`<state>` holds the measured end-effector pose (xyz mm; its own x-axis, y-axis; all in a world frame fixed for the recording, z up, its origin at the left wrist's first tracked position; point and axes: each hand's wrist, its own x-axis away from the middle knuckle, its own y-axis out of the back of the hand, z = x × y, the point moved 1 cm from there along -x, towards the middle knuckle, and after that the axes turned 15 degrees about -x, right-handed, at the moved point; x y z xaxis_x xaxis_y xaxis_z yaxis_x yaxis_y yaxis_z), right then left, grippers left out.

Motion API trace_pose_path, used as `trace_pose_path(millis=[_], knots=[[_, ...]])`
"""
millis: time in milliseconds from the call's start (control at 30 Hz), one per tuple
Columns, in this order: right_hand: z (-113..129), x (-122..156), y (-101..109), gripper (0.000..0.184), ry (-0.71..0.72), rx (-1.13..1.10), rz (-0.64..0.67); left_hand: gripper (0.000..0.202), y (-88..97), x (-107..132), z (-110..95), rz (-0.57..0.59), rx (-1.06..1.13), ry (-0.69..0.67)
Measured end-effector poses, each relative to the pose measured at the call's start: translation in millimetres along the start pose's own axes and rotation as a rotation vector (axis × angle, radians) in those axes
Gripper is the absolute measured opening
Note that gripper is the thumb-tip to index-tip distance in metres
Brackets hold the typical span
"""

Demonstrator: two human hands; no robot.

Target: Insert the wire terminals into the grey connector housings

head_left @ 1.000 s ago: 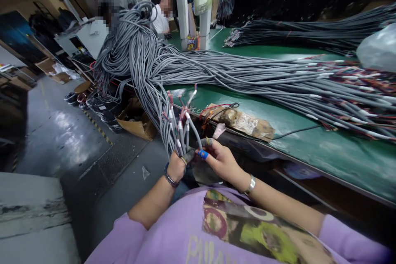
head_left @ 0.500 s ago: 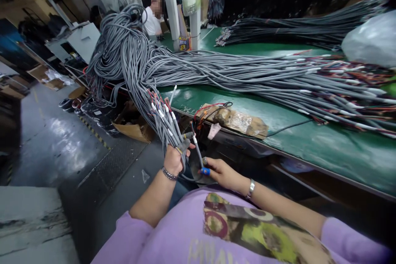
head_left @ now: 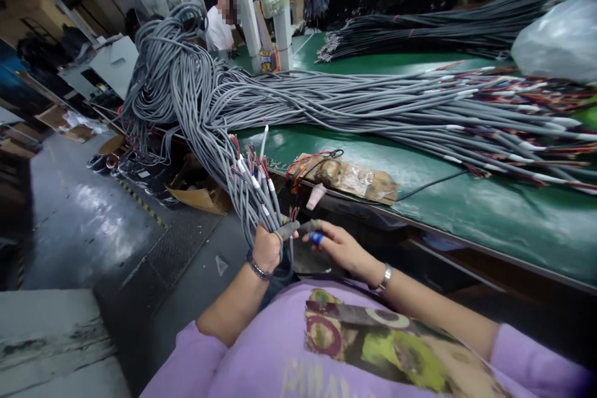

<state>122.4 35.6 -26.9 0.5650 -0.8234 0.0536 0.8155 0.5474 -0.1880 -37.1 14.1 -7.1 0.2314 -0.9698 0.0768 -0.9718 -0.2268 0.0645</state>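
My left hand [head_left: 267,249] is closed round a bundle of grey cables [head_left: 254,199], its thumb in a grey finger cover. White sleeves and bare coloured wires show at the upper ends of this bundle. One separate cable end with fine coloured wires [head_left: 293,214] stands up by the left thumb; its grey length hangs below. My right hand [head_left: 342,250] is just right of that thumb, fingers stretched towards it and apart. It has a grey cover on one finger and a blue band [head_left: 316,238] on another. I see no cable in it.
A long heap of grey cables [head_left: 289,99] lies along the green table [head_left: 420,214], coiled at the left. A taped cardboard piece [head_left: 359,180] with wires lies at the table edge. Behind are black cables [head_left: 420,34], a plastic bag [head_left: 557,40] and a seated person [head_left: 219,28].
My right hand has let go of the single cable's lower part and moved up beside the left thumb. That cable now sits closer to the bundle in my left hand.
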Motion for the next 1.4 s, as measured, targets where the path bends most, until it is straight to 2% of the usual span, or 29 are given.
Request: trace_pose_path(millis=[100, 233, 433, 500, 567, 667, 800, 900, 1033, 1167, 1400], knots=[[16, -5, -2, 0.031, 0.025, -0.119, -0.093, 0.019, -2.6, 3, 7, 0.021, -0.061, 0.0], [24, -12, -11, 0.034, 0.027, -0.226, -0.119, 0.015, -4.1, 4, 12, 0.089, -0.115, -0.031], [29, -12, -13, 0.028, 0.058, -0.148, -0.043, 0.017, -1.3, 3, 8, 0.31, -0.211, 0.018], [33, -11, -12, 0.027, 0.059, -0.121, -0.026, 0.016, -0.1, 3, 6, 0.335, -0.22, 0.022], [36, -10, -10, 0.027, 0.044, -0.1, -0.04, 0.016, 0.5, 2, 6, 0.288, -0.217, 0.01], [33, -12, -7, 0.03, 0.007, -0.056, -0.119, 0.02, -0.2, 2, 6, 0.124, -0.158, 0.003], [24, -12, -5, 0.035, -0.073, -0.102, -0.152, 0.022, -3.1, -2, 5, -0.008, -0.014, 0.076], [21, -12, -4, 0.036, -0.088, -0.127, -0.152, 0.024, -3.0, -4, 5, -0.022, -0.009, 0.114], [23, -15, -3, 0.033, -0.029, -0.094, -0.167, 0.026, -1.3, -4, 4, 0.005, -0.07, 0.07], [25, -22, -9, 0.035, 0.027, -0.162, -0.137, 0.022, -5.1, -1, 4, 0.032, -0.082, 0.034], [19, -24, -14, 0.034, -0.041, -0.283, -0.138, 0.021, -10.8, 3, 9, 0.021, -0.091, 0.094]])
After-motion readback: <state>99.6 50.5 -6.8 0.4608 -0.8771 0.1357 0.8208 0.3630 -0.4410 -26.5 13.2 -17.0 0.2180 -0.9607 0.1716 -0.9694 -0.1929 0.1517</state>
